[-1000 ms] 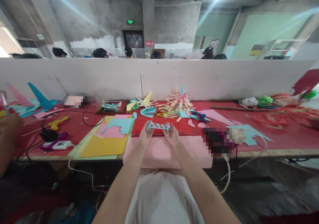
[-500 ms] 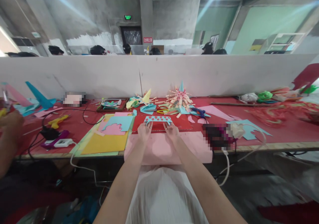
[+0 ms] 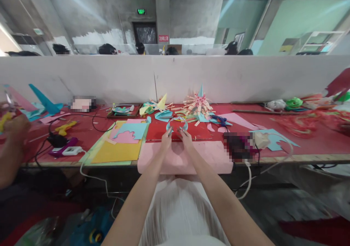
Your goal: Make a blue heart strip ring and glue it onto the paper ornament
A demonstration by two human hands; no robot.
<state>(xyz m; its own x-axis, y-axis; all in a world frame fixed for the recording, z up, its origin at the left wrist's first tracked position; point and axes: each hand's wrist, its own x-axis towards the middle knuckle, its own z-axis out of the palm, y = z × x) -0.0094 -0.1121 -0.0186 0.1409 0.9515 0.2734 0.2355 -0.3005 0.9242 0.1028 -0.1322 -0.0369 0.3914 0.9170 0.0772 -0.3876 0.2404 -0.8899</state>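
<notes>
Both my hands are out in front of me over a pink sheet (image 3: 207, 158) at the table's near edge. My left hand (image 3: 166, 139) and my right hand (image 3: 185, 138) each pinch one end of a light blue paper strip (image 3: 177, 121) with red hearts. The strip is bent up into an arch between them, above a red sheet (image 3: 158, 131). Just behind stands a spiky paper star (image 3: 198, 105) of pink and cream strips with a blue tip.
Yellow, pink and blue paper sheets (image 3: 117, 151) lie to the left, with a yellow glue gun (image 3: 65, 127) and cables. A blue glue gun (image 3: 220, 121) lies right of centre. A white partition (image 3: 246, 78) backs the red table (image 3: 300, 144). Another person's hand (image 3: 13, 129) is at far left.
The strip was held flat and stretched between my hands; my hands have come closer together and the strip now curves up into a loop.
</notes>
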